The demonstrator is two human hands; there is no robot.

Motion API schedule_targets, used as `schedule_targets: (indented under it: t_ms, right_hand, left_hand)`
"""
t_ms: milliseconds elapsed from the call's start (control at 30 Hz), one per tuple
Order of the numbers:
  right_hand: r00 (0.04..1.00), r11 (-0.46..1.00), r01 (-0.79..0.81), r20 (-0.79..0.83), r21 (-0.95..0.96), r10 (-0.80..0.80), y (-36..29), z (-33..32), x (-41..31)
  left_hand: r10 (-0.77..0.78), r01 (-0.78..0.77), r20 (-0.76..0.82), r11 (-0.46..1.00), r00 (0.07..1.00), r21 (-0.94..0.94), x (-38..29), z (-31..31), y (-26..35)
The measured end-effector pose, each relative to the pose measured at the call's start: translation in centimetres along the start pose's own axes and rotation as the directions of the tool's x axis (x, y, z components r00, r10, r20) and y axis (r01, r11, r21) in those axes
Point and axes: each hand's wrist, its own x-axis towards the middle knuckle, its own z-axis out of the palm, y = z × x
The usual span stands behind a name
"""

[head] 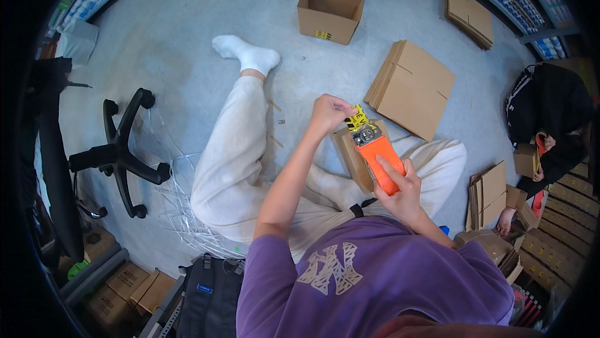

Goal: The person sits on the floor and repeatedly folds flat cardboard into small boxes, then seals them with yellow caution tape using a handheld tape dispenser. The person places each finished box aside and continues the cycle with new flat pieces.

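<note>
My right hand (401, 188) grips an orange tape dispenser (382, 162) with a metal head. A strip of yellow and black printed tape (357, 117) extends from that head. My left hand (330, 110) pinches the tape's free end between thumb and fingers. Underneath the dispenser, a small cardboard box (349, 157) sits between my legs, partly hidden by the tool and my right hand. Just beyond lies a stack of flattened cardboard boxes (417, 89).
Open cardboard boxes (329, 21) stand ahead on the floor. A black chair base (119, 152) and tangled white strapping (183, 216) lie left, a backpack (211, 296) behind. At right, another person (548, 108) holds a small box near more flattened cartons (487, 192).
</note>
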Motion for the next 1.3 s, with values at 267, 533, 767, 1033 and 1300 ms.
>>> schedule_targets:
  t_ms: [267,533,767,1033,1300]
  right_hand:
    - [0.987,0.981,-0.111,0.101,-0.158,0.128,-1.5,-0.4,1.8]
    - [0.933,0.962,-0.231,0.245,-0.149,0.262,-1.5,-4.8,-6.5]
    - [0.981,0.985,-0.132,0.127,-0.112,0.146,-0.4,-3.9,-6.0]
    - [0.944,0.963,-0.239,0.202,-0.126,0.260,0.2,-4.7,-11.3]
    - [0.940,0.966,-0.251,0.220,-0.066,0.260,1.1,-5.4,-14.6]
  left_hand:
    - [-0.105,0.098,0.103,0.993,0.989,0.072,2.3,1.7,-3.0]
    - [-0.026,0.001,0.053,0.907,0.998,0.420,2.3,3.5,-3.4]
    - [0.212,-0.297,0.208,0.684,0.955,0.666,-1.2,7.8,3.9]
    - [0.529,-0.305,0.100,0.314,0.843,0.899,-4.1,9.6,1.3]
    - [0.523,-0.273,0.101,0.263,0.846,0.926,-3.4,9.3,0.8]
